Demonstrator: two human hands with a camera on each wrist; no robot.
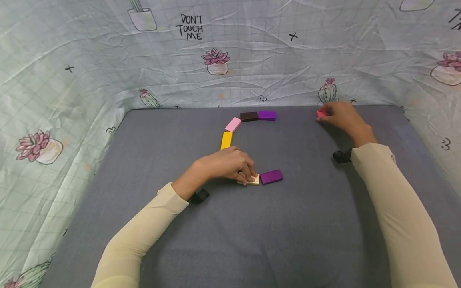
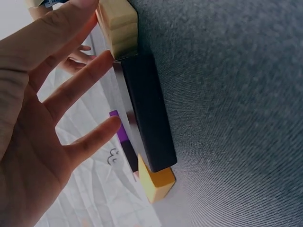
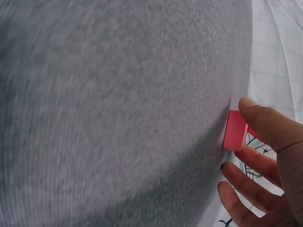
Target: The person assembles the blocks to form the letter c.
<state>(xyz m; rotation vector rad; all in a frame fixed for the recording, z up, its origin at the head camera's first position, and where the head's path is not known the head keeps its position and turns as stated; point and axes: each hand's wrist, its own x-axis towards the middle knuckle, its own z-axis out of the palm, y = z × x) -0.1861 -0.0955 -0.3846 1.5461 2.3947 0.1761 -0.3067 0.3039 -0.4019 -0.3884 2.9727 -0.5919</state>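
Observation:
My left hand (image 1: 232, 164) pinches a pale wooden block (image 1: 255, 181) with thumb and index finger, its other fingers spread in the left wrist view. Against that block's end lies a black block (image 2: 147, 113), which the hand hides in the head view. On the wooden block's right sits a purple block (image 1: 271, 177). Farther back a yellow block (image 1: 226, 140), a pink block (image 1: 233, 125), a dark brown block (image 1: 249, 117) and a second purple block (image 1: 267, 115) form a curve. At the back right, my right hand (image 1: 342, 116) pinches a red block (image 3: 235, 131) between thumb and fingers.
A dark grey cloth (image 1: 223, 240) covers the table. Patterned fabric (image 1: 259, 60) with cactus drawings hangs behind and along both sides. Each wrist carries a small black device, such as the one on the right (image 1: 341, 156).

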